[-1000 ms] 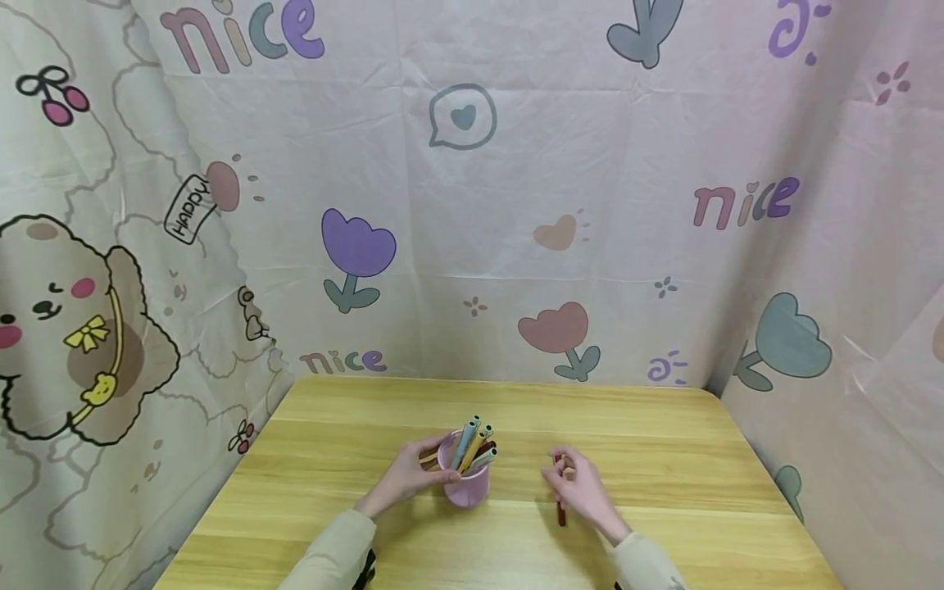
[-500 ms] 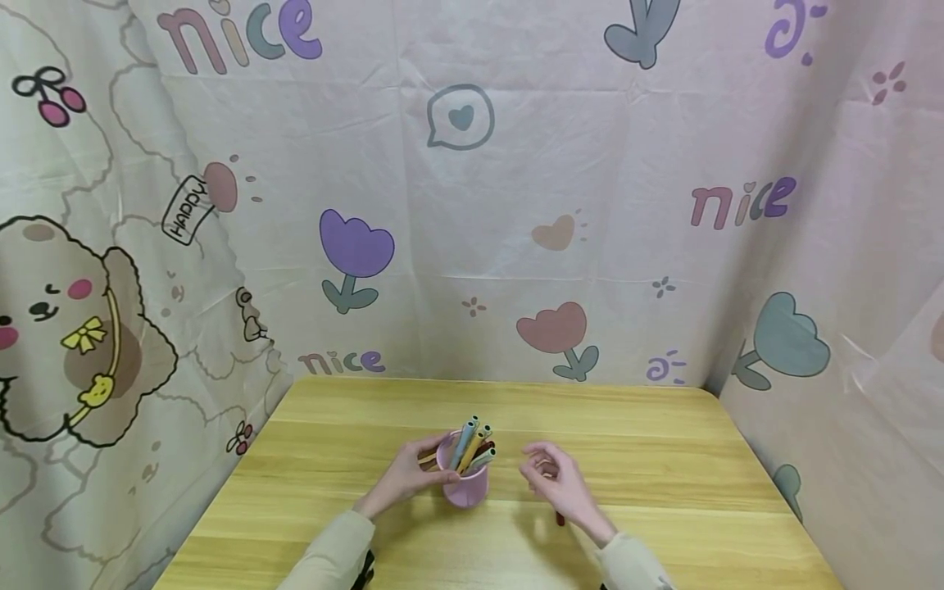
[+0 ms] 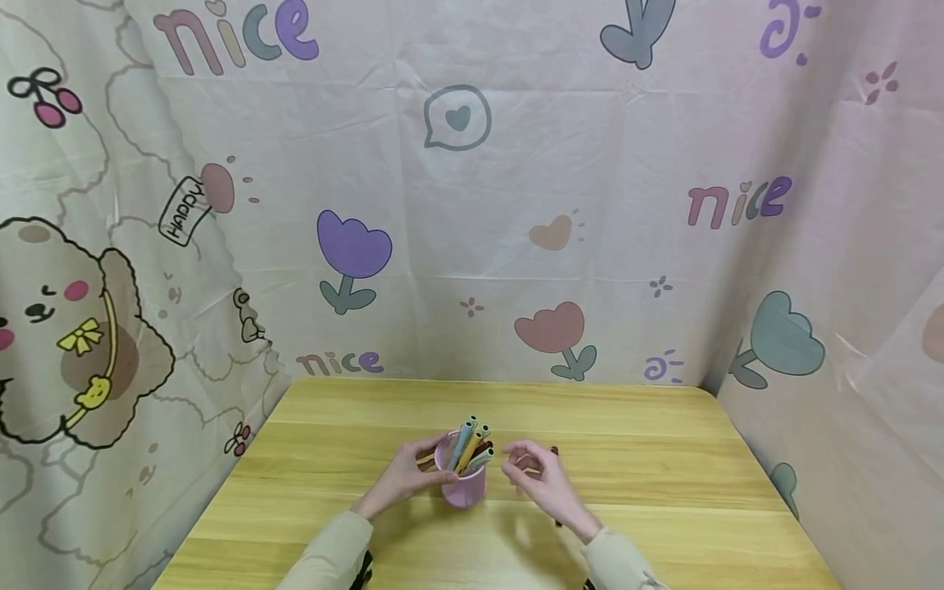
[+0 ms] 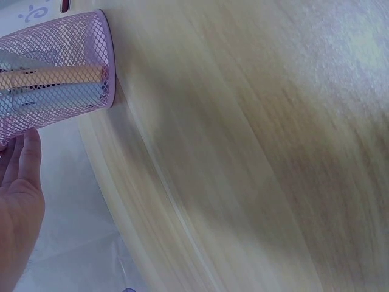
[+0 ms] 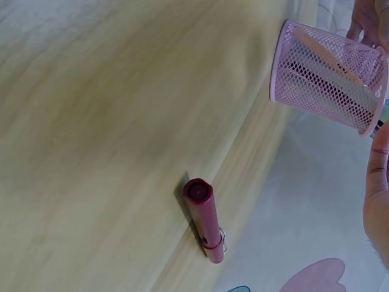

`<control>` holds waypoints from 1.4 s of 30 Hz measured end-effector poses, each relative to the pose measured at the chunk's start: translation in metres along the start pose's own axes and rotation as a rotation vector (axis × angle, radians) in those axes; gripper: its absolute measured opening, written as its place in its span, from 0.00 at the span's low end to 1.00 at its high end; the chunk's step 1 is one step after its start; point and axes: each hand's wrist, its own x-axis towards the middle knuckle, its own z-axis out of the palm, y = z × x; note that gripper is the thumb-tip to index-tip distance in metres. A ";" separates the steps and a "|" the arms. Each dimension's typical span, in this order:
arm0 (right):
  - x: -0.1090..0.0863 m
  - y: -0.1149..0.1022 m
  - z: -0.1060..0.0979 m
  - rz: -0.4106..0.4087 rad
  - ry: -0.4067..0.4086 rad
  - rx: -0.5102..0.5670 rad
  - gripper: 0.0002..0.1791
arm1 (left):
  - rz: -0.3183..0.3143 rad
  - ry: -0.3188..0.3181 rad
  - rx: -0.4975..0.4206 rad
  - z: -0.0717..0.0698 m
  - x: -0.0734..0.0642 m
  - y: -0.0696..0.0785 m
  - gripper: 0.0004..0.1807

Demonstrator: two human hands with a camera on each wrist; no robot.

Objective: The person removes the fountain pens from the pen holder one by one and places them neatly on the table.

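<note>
A pink mesh pen cup (image 3: 465, 492) stands on the wooden table, holding several pens (image 3: 465, 447) in blue, yellow, dark red and pale green. My left hand (image 3: 410, 471) grips it from the left, thumb at the near side of the rim and fingers round the far side. Just right of the pens is my right hand (image 3: 538, 477), fingers loosely bent, nothing visible between them. Under and behind that hand lies a dark red pen (image 5: 205, 222) with a clip; the hand covers its middle in the head view, leaving both ends visible.
The wooden tabletop (image 3: 649, 459) reaches back to a printed cloth (image 3: 457, 221) with flowers and words. More of this cloth hangs at the left and right sides. Beige sleeves (image 3: 332, 549) cover my forearms.
My right hand has moved left from over the dark red pen to beside the cup, and the pen stays on the table. My left hand and the cup hold their place.
</note>
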 end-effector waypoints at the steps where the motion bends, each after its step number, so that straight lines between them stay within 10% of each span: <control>1: 0.001 0.000 0.001 -0.005 -0.002 0.000 0.15 | 0.000 0.000 0.002 0.000 0.000 0.000 0.45; 42: 0.021 0.000 0.019 -0.019 -0.037 -0.082 0.17 | 0.018 -0.005 -0.004 -0.001 0.000 0.000 0.45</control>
